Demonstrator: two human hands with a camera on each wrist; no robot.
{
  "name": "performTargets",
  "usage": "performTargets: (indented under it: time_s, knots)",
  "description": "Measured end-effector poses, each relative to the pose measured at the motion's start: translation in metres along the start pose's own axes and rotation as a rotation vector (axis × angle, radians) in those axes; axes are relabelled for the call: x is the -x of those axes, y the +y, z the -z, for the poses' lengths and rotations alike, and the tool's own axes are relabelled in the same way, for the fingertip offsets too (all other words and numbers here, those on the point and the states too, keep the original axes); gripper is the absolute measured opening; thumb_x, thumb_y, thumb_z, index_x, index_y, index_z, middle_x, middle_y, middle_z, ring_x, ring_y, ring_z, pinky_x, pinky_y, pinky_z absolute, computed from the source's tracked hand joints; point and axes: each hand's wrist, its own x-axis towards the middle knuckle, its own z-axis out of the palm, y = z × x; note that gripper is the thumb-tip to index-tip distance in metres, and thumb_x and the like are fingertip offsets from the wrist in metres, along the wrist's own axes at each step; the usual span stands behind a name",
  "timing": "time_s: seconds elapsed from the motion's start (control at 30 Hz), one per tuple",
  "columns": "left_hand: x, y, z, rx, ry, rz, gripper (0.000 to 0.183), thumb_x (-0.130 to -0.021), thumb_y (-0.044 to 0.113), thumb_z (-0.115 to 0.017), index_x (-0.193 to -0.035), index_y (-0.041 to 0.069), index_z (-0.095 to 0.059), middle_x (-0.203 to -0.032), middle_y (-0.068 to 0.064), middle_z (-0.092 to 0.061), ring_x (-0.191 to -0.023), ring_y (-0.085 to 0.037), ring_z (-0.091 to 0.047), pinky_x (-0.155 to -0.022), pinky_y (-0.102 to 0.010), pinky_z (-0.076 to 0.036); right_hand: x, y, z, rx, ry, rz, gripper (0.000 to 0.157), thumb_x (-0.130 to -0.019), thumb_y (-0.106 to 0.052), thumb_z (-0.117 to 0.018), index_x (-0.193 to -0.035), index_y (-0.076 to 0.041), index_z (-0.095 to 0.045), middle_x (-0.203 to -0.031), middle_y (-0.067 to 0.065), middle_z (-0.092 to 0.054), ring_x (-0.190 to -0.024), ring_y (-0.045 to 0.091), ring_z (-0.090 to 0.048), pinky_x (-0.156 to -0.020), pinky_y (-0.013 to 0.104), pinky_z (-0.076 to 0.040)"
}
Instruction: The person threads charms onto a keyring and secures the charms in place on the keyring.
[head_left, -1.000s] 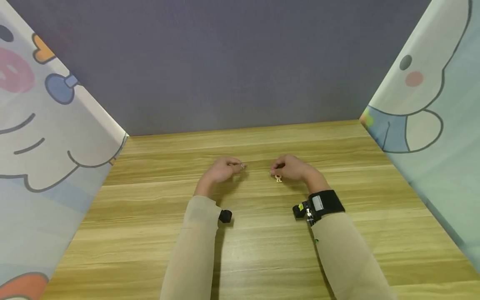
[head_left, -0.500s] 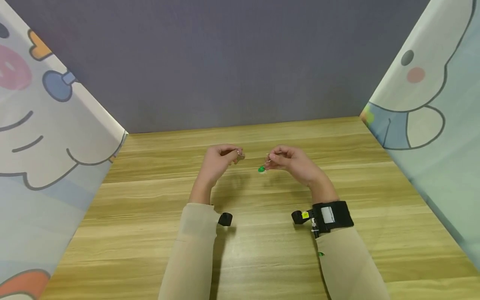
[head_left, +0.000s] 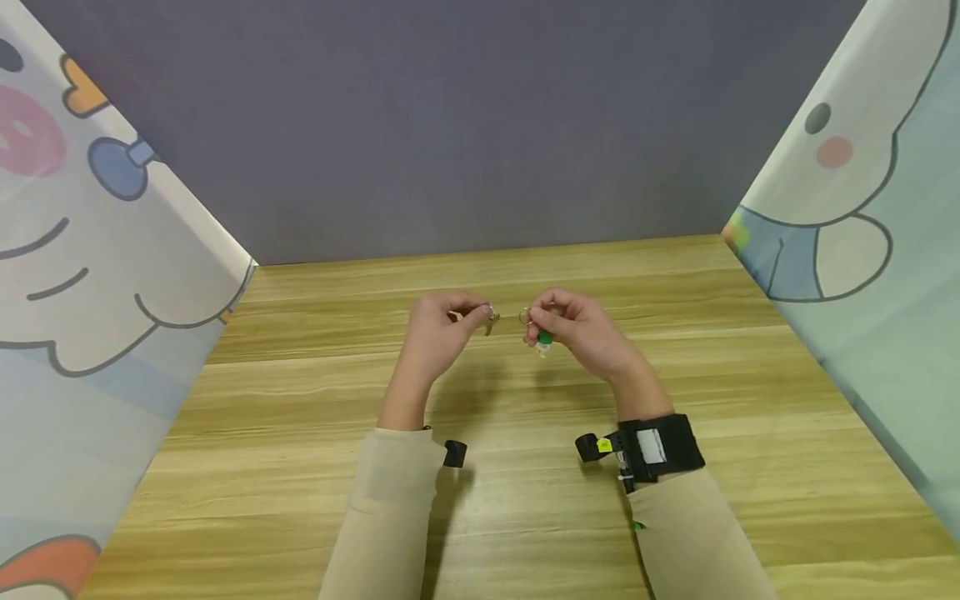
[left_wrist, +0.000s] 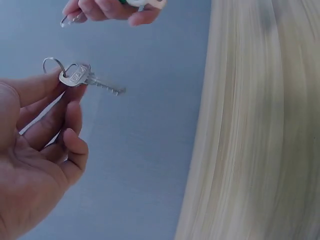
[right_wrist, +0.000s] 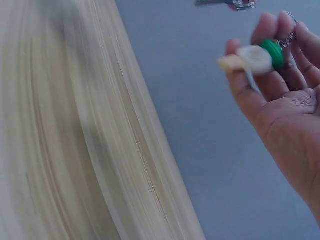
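In the head view my left hand (head_left: 442, 333) pinches a silver key (left_wrist: 77, 75) between thumb and fingertips. The key's bow carries a metal ring (left_wrist: 53, 64), and its toothed blade points away from the hand. Across a small gap, my right hand (head_left: 588, 333) holds a keychain by its thin split ring (head_left: 524, 317), which sticks out toward the key. From a short chain (right_wrist: 287, 40) hangs a small figure charm (right_wrist: 257, 59), green on top, white in the middle and pale yellow at the end. It rests against the right hand's fingers. Key and ring are apart.
Both hands are above a wood-grain table (head_left: 510, 517). A grey panel (head_left: 480, 125) stands at its back edge, and cartoon-printed panels (head_left: 862, 250) flank it on both sides. Each wrist wears a black camera mount (head_left: 660, 450).
Both hands have risen from close to the table. The charm swung out left of the right hand and now hangs below it. The keychain's ring and the key have come into clearer view.
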Motion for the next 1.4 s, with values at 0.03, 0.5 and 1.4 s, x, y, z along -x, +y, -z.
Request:
performTargets:
  time_s: [0.03, 0.5, 1.4]
  knots:
    - [0.001, 0.001, -0.001, -0.011, 0.013, -0.012, 0.014, -0.102, 0.023, -0.073, -0.106, 0.014, -0.084, -0.099, -0.003, -0.082, -0.089, -0.018, -0.069, -0.078, -0.033, -0.055, 0.001, -0.001, -0.001, 0.004, 0.014, 0.004, 0.016, -0.111, -0.012, -0.057, -0.113, 0.002, -0.064, -0.089, -0.003, -0.071, -0.086, 0.014, -0.071, -0.085, 0.029, -0.060]
    - [0.015, 0.003, -0.011, 0.126, 0.050, -0.074, 0.010, -0.099, 0.020, -0.078, -0.099, 0.010, -0.081, -0.091, -0.006, -0.082, -0.081, -0.019, -0.075, -0.077, -0.032, -0.061, 0.008, -0.008, -0.025, 0.235, 0.171, 0.105, 0.014, -0.106, -0.016, -0.068, -0.110, -0.004, -0.075, -0.092, 0.009, -0.072, -0.081, 0.014, -0.068, -0.074, 0.025, -0.055]
    - [0.021, 0.001, -0.003, 0.230, -0.260, -0.056, 0.018, -0.106, 0.014, -0.065, -0.110, 0.004, -0.079, -0.095, -0.011, -0.079, -0.090, -0.016, -0.074, -0.093, -0.043, -0.062, 0.012, -0.004, -0.027, 0.362, 0.161, 0.315, 0.008, -0.102, 0.000, -0.068, -0.103, 0.002, -0.076, -0.085, 0.012, -0.071, -0.074, 0.013, -0.062, -0.062, 0.023, -0.049]
